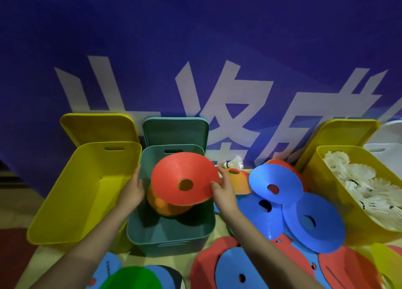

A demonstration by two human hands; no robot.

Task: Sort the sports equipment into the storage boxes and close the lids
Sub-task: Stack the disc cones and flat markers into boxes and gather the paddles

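My right hand (221,189) pinches the right rim of a red disc cone (185,177), tilted over the open green box (174,230). An orange cone (165,206) lies inside that box, under the red one. My left hand (131,190) rests against the green box's left wall; its fingers are hidden behind the rim. Blue cones (276,183) and red cones (339,267) lie piled to the right. The left yellow box (71,201) is open with nothing visible in it. The right yellow box (339,201) holds several white shuttlecocks (356,180).
Three lids lean on the blue banner wall: yellow (97,127), green (176,132), yellow (345,134). A single shuttlecock (235,163) lies behind the cones. An orange cone (237,180) sits beside my right hand. Green and blue cones (134,278) lie at the front edge. A white box (389,140) stands far right.
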